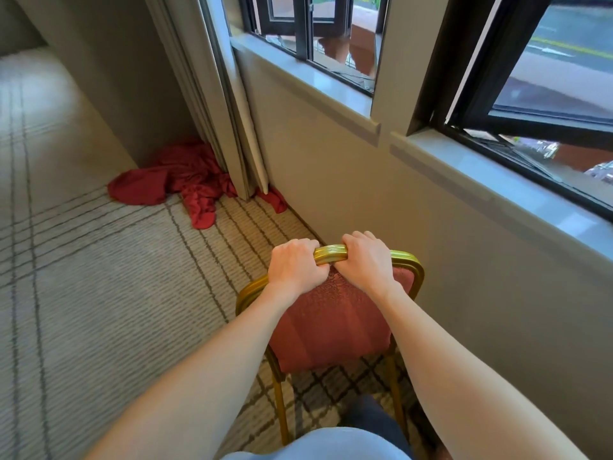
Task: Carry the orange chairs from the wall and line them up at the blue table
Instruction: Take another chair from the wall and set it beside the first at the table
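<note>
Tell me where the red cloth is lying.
In the head view, the red cloth lies crumpled on the carpet at left centre, at the foot of the beige panel in the corner, beyond and left of the orange chair.

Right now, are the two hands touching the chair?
Touching. The head view shows the left hand and the right hand side by side, fingers curled over the gold top rail of the chair.

A crumpled red cloth [185,182] lies on the striped carpet [99,293] below the windows [547,94].
</note>
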`<state>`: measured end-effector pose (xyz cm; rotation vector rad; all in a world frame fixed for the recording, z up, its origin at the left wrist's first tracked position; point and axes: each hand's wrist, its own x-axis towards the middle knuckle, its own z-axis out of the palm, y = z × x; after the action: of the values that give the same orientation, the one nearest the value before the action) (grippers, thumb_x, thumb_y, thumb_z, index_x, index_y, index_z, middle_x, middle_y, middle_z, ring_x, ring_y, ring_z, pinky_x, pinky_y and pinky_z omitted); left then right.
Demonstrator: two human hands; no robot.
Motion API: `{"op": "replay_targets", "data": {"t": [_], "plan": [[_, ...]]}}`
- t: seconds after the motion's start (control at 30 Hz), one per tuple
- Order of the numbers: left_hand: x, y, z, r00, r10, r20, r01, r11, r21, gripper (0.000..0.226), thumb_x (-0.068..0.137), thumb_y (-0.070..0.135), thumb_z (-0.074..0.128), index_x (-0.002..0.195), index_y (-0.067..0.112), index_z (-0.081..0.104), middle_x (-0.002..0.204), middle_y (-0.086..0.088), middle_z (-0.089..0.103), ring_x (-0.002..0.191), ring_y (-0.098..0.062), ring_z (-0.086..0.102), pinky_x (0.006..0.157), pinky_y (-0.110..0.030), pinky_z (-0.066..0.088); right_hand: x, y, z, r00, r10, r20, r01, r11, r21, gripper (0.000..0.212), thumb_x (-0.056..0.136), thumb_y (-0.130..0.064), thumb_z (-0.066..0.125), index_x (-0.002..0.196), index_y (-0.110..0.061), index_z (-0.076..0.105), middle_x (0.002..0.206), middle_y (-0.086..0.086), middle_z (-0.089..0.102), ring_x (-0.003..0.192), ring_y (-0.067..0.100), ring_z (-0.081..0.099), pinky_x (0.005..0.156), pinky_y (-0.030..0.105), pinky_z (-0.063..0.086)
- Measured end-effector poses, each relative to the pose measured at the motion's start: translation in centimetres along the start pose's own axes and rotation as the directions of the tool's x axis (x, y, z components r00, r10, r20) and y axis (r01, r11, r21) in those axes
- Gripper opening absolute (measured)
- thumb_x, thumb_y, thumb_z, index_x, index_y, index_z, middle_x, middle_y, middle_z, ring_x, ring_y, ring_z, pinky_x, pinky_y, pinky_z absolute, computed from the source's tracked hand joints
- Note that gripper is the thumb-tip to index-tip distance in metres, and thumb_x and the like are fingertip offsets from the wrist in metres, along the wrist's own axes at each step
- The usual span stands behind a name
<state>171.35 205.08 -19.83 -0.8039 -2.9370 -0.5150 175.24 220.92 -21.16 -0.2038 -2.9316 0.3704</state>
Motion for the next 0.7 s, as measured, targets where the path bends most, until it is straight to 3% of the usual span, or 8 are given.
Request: {"op": "replay_targets", "data": {"t": [0.23,0.43,0.7], "plan": [[2.8,-0.9,0.5,0.998,-0.051,-0.048,0.054,0.997,0.055,0.024,0.083,0.043,0.063,0.071,0.027,0.050,0.069,0.010,0.052,0.068,-0.021,0.061,0.059,-0.032,0.037,3.3,0.8,0.2,0.997,-0.069,0.028,0.068,0.996,0.054,0.024,0.083,-0.044,0.061,0.071,-0.029,0.047,0.070,-0.010,0.052,0.071,0.014,0.049,0.055,0.029,0.034],[7.2,-2.0,0.8,0.977,-0.199,-0.072,0.204,0.977,0.066,0.024,0.080,0.040,0.063,0.067,0.024,0.052,0.068,0.007,0.055,0.071,-0.023,0.061,0.060,-0.035,0.043,8.9,1.2,1.3,0.990,-0.124,0.068,0.122,0.992,0.029,0.023,0.082,-0.042,0.060,0.068,-0.027,0.050,0.067,-0.009,0.056,0.070,0.015,0.053,0.055,0.031,0.043],[9.4,-2.7,0.7,0.927,-0.373,-0.044,0.374,0.927,0.009,0.025,0.080,0.036,0.061,0.064,0.026,0.045,0.066,0.006,0.049,0.073,-0.023,0.054,0.062,-0.034,0.034,12.2,0.4,1.1,0.983,-0.137,0.120,0.128,0.989,0.076,0.025,0.083,-0.045,0.056,0.067,-0.026,0.057,0.064,-0.007,0.051,0.061,0.018,0.050,0.056,0.032,0.045]]}}
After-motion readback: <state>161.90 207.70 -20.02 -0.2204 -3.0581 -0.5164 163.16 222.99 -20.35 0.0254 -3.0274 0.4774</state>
